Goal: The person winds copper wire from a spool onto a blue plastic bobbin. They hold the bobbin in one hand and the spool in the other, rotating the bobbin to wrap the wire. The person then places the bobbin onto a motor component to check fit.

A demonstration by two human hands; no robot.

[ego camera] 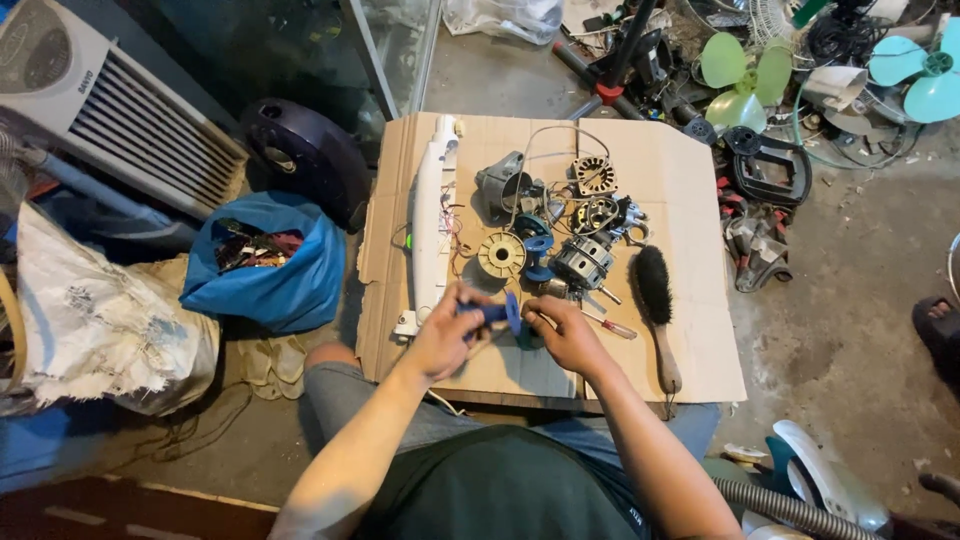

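A small blue spool sits between the person's two hands, just above the near edge of the cardboard spread on the floor. The left hand is wrapped around the spool's shaft, fingers curled tight on it. The right hand comes in from the other side with fingers bent, touching the spool's flange end; whether it truly grips the spool or something small against it I cannot tell. Just past the right hand lies a screwdriver with a red handle. Beyond the hands, on the cardboard, a cream disc lies beside a grey motor, with more motor parts and loose wires further back. A long white casing lies lengthwise to the left of these, and a black brush with a wooden handle lies to the right. Off the cardboard to the left slumps a blue bag of scraps, and green fan blades lie among clutter at the far right.
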